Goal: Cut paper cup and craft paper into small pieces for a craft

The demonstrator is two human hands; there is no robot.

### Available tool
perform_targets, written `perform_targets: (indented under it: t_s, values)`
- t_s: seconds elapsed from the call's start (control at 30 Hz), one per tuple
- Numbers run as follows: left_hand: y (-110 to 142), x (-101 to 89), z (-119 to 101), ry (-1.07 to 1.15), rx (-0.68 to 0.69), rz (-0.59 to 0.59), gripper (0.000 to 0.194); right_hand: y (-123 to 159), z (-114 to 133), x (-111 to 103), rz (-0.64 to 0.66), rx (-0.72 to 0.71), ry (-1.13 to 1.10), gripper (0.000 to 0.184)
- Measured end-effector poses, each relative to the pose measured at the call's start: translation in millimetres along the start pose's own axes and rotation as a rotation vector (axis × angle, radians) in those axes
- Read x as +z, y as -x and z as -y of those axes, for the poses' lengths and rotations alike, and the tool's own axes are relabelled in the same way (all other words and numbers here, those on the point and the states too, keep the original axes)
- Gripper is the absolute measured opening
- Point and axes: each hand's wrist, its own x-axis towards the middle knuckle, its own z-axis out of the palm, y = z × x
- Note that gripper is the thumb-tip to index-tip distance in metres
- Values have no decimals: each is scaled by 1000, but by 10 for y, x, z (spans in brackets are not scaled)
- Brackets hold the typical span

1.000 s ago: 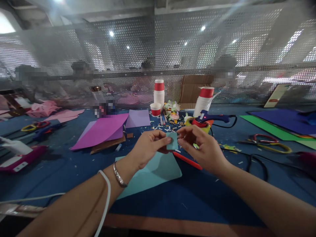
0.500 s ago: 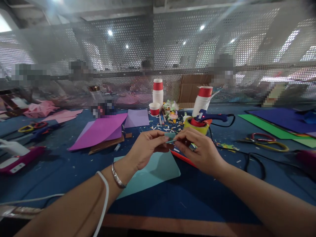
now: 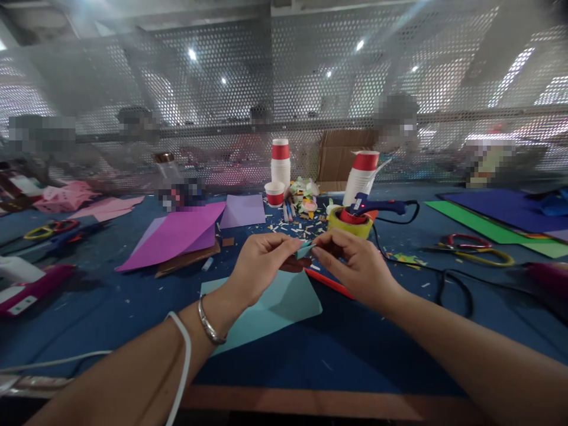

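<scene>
Behind a perforated metal screen (image 3: 222,71), only dim, blurred shapes. In front of it, a blue table (image 3: 146,319), strewn with paper trimmings near the middle. Holding a small light-blue paper piece (image 3: 304,252) above the table, between both hands, bent or folded (cannot tell which, with so much of it behind fingers). Pinched narrowly at its left side by thumb and fingers of the left hand (image 3: 261,266); gripped just as narrowly at its right edge by the fingertips of the right hand (image 3: 357,266). On the left wrist, a silver bracelet (image 3: 209,322).

Directly below, flat on the table, a larger light-blue sheet (image 3: 275,310), partly under the left hand and forearm. Just beside it, partly hidden by the right hand, a slim red stick (image 3: 331,283). Beyond the right hand, a blue glue gun (image 3: 379,206) on top of a yellow roll (image 3: 357,228). Farther back, two stacks of red-and-white paper cups (image 3: 280,168), with a single cup (image 3: 274,194) beside the left stack. Over to the left, a magenta sheet (image 3: 177,236) lying across other papers; well to the right, scissors (image 3: 481,251) with one red and one yellow handle loop.
</scene>
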Motion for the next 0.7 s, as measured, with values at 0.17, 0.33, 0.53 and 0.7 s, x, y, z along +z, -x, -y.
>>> perform_targets:
  t_s: [0.17, 0.33, 0.53, 0.7]
  values:
    - [26, 2, 10, -109, 87, 6, 23, 4, 9, 14, 10, 35, -36, 13]
    - [69, 3, 40, -308, 194, 10, 20, 16, 26, 9, 0, 39, -65, 14]
    - [83, -15, 23, -431, 256, -6, 21, 14, 41, 10, 5, 51, -76, 17]
    - [74, -23, -14, -372, 232, 4, 21, 1, 53, 12, -8, 85, -100, 17]
